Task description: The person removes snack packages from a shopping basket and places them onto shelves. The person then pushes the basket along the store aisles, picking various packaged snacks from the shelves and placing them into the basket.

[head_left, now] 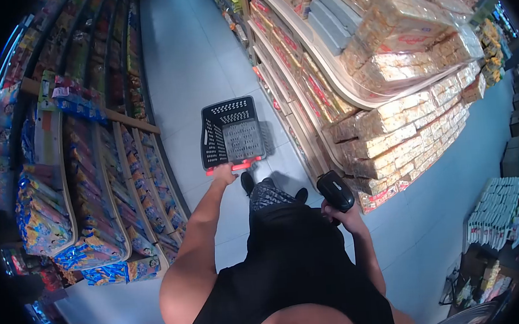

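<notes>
The left arm [205, 226] stretches forward, the left hand [225, 174] curled in a grip; the right forearm [367, 252] also points forward, the right hand [341, 216] closed.

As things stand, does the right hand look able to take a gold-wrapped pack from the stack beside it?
Probably not directly: the right hand appears near the gold-wrapped packs, but it is gripping a black object.
</notes>
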The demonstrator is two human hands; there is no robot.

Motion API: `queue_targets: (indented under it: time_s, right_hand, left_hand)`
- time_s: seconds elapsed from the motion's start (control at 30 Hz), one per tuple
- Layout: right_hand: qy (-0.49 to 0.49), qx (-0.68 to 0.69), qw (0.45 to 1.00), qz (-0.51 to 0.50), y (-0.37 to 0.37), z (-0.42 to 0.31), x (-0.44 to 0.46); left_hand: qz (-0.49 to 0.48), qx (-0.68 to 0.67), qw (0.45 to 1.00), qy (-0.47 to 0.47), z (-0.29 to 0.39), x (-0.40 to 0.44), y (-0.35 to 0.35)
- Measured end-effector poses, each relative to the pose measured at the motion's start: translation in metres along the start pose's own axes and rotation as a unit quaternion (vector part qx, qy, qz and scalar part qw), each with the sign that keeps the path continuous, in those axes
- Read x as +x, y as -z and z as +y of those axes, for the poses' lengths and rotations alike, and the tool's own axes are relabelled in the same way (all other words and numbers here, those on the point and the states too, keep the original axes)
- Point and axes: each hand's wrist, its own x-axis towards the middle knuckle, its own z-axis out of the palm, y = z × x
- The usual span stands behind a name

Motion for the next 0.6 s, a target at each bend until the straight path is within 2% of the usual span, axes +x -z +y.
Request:
queue_targets:
  time_s: [0.07, 0.17, 0.27, 0.33, 0.37, 0.4, 0.47, 0.6]
  right_hand:
    - [-0.034, -0.004, 0.999, 0.011, -0.018, 0.006, 0.012]
    - [-0.037, 0.03, 0.999, 0.016, -0.054, 0.001, 0.057]
    - [-0.061, 0.012, 0.998, 0.009, -0.09, -0.005, 0.1]
    - [-0.043, 0.032, 0.999, -0.004, -0.113, -0.007, 0.132]
    - [-0.036, 0.044, 0.998, -0.008, -0.124, -0.007, 0.144]
    - [-0.057, 0.027, 0.998, -0.021, -0.133, -0.011, 0.156]
    - [-0.082, -0.003, 0.996, -0.041, -0.149, -0.014, 0.179]
    - [-0.095, -0.044, 0.993, -0.06, -0.175, -0.023, 0.214]
  left_hand:
    - [-0.055, 0.045, 0.997, 0.005, -0.002, 0.022, 0.003]
    - [-0.057, 0.047, 0.996, -0.058, -0.01, 0.037, 0.023]
    - [-0.07, 0.01, 0.996, -0.057, -0.015, 0.052, 0.028]
    - [-0.059, -0.014, 0.997, -0.055, -0.016, 0.066, 0.06]
    - [-0.085, -0.023, 0.995, -0.051, -0.016, 0.073, 0.081]
    - [-0.068, -0.038, 0.996, -0.033, -0.017, 0.078, 0.098]
    - [-0.052, -0.046, 0.996, -0.06, -0.029, 0.114, 0.084]
    - [-0.083, -0.09, 0.991, -0.055, -0.034, 0.153, 0.11]
